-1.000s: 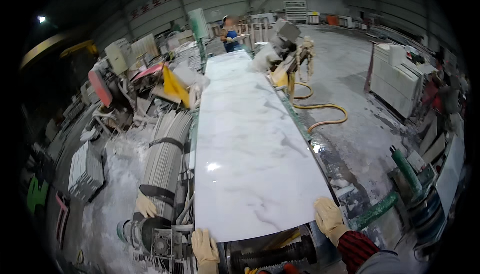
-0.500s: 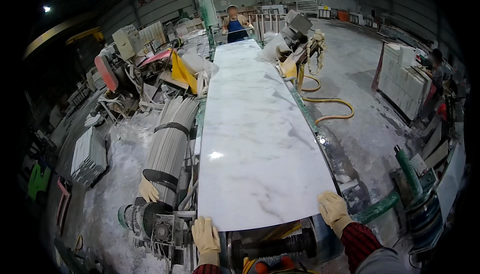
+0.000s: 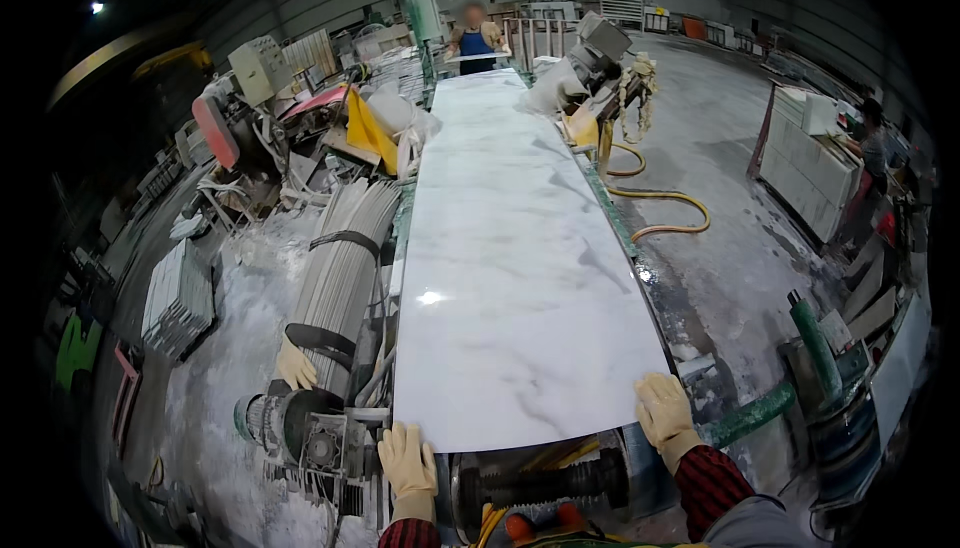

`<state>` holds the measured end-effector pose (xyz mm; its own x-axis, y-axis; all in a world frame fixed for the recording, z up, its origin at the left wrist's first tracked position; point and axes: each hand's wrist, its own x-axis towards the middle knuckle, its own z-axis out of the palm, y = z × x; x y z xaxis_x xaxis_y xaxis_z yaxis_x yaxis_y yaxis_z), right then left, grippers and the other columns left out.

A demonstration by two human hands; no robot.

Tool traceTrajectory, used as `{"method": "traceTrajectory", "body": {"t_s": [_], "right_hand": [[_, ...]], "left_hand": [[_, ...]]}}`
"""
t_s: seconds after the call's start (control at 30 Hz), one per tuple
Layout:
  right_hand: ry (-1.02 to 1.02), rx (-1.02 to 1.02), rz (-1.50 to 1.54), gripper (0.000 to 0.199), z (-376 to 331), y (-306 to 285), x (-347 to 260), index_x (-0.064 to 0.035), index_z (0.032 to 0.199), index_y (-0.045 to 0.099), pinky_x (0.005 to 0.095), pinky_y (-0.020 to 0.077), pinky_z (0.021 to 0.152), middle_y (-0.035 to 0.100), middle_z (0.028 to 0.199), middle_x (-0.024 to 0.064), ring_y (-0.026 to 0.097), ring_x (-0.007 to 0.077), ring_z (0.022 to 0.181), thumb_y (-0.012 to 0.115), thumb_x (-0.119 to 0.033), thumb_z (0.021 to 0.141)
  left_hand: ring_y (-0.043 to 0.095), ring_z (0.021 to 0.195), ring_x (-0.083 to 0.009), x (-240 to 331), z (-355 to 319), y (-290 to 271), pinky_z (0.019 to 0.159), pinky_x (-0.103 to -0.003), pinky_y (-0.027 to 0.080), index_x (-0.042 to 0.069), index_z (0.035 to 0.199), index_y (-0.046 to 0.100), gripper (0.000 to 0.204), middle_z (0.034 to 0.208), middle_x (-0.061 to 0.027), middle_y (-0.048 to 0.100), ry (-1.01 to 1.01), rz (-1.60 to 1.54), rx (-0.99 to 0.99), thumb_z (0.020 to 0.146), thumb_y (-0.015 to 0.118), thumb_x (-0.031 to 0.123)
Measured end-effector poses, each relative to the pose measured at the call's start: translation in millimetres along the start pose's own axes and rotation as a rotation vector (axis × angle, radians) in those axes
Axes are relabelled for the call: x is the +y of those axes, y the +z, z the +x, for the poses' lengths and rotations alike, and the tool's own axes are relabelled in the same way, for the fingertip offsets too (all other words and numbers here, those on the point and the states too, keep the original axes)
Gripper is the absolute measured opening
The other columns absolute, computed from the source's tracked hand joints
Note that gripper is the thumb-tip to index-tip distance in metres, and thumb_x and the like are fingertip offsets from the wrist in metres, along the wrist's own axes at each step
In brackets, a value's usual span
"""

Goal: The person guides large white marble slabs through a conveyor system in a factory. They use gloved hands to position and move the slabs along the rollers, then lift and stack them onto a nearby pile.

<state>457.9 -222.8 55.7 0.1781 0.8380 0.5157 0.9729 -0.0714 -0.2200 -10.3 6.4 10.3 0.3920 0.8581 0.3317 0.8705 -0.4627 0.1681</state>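
Note:
A long white marble-look slab with grey veining lies flat on a machine bed, running away from me. My left hand, in a cream glove, is at its near left corner, fingers stretched forward and slightly apart. At the near right corner, my right hand, gloved alike, lies with its fingers extended over the slab's edge. Neither hand is wrapped round anything that I can see. Below the slab's near edge, a dark ribbed roller shows between my hands.
A motor and a bundle of long strips with a spare glove stand left. Farther right are a machine head and a yellow hose. A co-worker stands at the far end; another person is far right.
The view has tilted slightly, so the near slab edge and both hands sit a little higher. The fingers of my left hand are a little more spread. The slab shows no clear movement.

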Motion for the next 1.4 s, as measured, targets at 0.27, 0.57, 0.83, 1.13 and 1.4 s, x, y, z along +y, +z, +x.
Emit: {"method": "traceTrajectory", "body": {"t_s": [0.27, 0.57, 0.83, 1.13, 1.4], "right_hand": [[-0.029, 0.018, 0.023, 0.034, 1, -5, -4, 0.0012, 0.122, 0.072, 0.0565, 0.0512, 0.105, 0.07, 0.119, 0.023, 0.066, 0.0446, 0.116, 0.07, -0.009, 0.09], [-0.046, 0.014, 0.031, 0.033, 0, -4, -4, 0.0021, 0.121, 0.071, 0.0563, 0.0502, 0.102, 0.069, 0.117, 0.0234, 0.065, 0.0445, 0.112, 0.07, -0.011, 0.09], [-0.028, -0.011, 0.014, 0.033, -5, -4, -6, 0.0015, 0.121, 0.071, 0.0553, 0.0501, 0.101, 0.068, 0.118, 0.0233, 0.064, 0.0439, 0.112, 0.069, -0.013, 0.09], [-0.014, 0.0, 0.016, 0.033, -8, -7, -2, 0.0014, 0.121, 0.07, 0.0562, 0.0497, 0.103, 0.069, 0.117, 0.0231, 0.065, 0.0446, 0.114, 0.067, -0.012, 0.091], [0.263, -0.147, 0.03, 0.043, -39, 51, 19, 0.0026, 0.134, 0.072, 0.0614, 0.0468, 0.117, 0.071, 0.138, 0.0296, 0.063, 0.054, 0.131, 0.067, -0.02, 0.098]], "left_hand": [[0.05, 0.147, -0.0524, -2, -5, 4, 0.126, -0.064, 0.036, 0.007, 0.152, 0.061, 0.054, 0.161, -0.0261, 0.058, 0.02, -0.002, 0.028, 0.101, 0.074, 0.021], [0.051, 0.148, -0.0532, -3, -10, 4, 0.128, -0.063, 0.035, 0.008, 0.152, 0.062, 0.051, 0.16, -0.0266, 0.059, -0.001, -0.013, 0.042, 0.104, 0.071, 0.023], [0.052, 0.148, -0.0527, 0, -11, -4, 0.128, -0.063, 0.036, 0.009, 0.151, 0.063, 0.05, 0.16, -0.0265, 0.059, -0.012, -0.021, 0.027, 0.104, 0.071, 0.023], [0.051, 0.148, -0.0515, 4, -11, 2, 0.127, -0.062, 0.036, 0.01, 0.149, 0.063, 0.049, 0.159, -0.026, 0.059, 0.001, -0.024, 0.046, 0.103, 0.072, 0.024], [0.06, 0.117, -0.0379, 2, -7, -37, 0.1, -0.052, 0.048, 0.011, 0.123, 0.072, 0.034, 0.126, -0.0153, 0.067, 0.014, 0.108, 0.126, 0.094, 0.072, 0.029]]}}
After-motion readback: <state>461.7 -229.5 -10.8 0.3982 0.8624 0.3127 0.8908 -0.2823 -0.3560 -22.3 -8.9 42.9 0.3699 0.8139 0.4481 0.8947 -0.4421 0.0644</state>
